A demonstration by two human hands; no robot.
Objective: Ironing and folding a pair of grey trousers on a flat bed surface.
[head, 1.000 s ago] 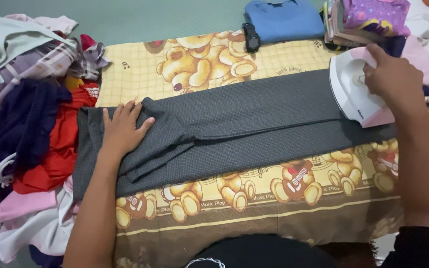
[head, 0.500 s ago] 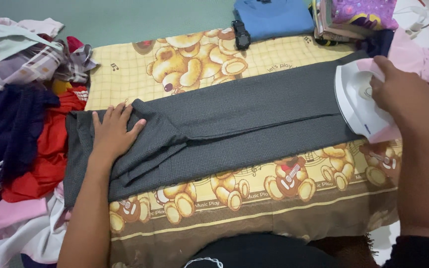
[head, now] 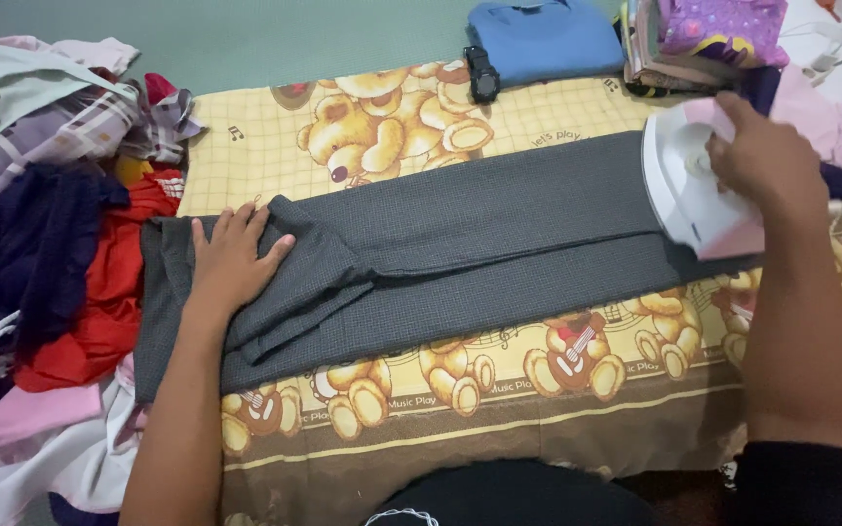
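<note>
Grey trousers (head: 460,253) are lying flat — the left hand (head: 231,258) is pressing them, fingers spread. The right hand (head: 767,161) is gripping a white iron (head: 679,190), fingers closed around it.

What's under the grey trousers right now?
The grey trousers lie on a yellow teddy-bear sheet, their left end over the clothes pile. Anything beneath the sheet is hidden.

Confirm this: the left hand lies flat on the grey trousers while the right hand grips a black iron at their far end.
Not quite. In the head view the iron is white and pink, not black. The left hand does lie flat on the grey trousers, and the right hand grips the iron.
</note>
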